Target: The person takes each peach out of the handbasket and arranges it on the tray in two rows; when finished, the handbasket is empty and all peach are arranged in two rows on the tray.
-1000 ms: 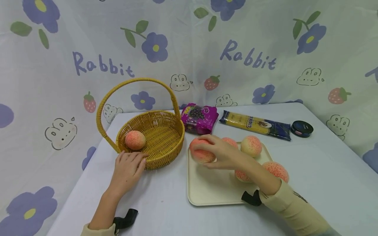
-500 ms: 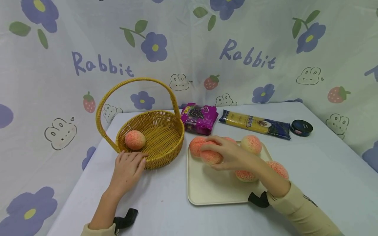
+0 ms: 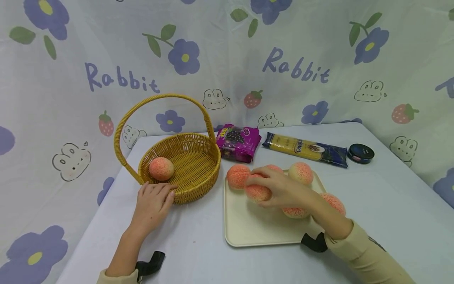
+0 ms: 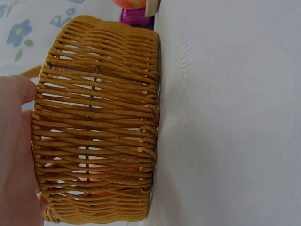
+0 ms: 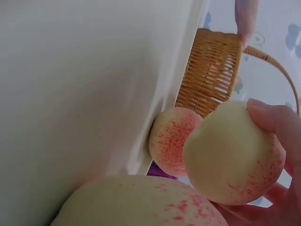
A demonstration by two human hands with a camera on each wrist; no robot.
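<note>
My right hand (image 3: 280, 188) grips a pink-and-cream peach (image 5: 230, 155) with thumb and fingers, raised a little above the beige tray (image 3: 244, 232). Close to its left, a second peach (image 3: 237, 176) sits in the tray's far left corner. Several more peaches lie around the tray, among them a paler one (image 3: 300, 173) at the back and one (image 3: 333, 203) at the right, partly behind my forearm. My left hand (image 3: 152, 205) holds the near rim of a yellow-brown wicker basket (image 4: 99, 122), its fingers hooked over the edge. Inside the basket, at the left, is one peach (image 3: 161, 169).
Behind the tray lie a purple grape-printed packet (image 3: 238, 142) and a long blue-and-yellow packet (image 3: 306, 149). A round dark tin (image 3: 360, 153) stands at the right. The basket's tall handle (image 3: 164, 96) arches upward. A printed curtain (image 3: 220, 47) hangs behind the white table (image 3: 198, 256).
My right hand has moved right and slightly toward me with its peach, uncovering the peach in the tray's far left corner. My left hand stays on the basket rim.
</note>
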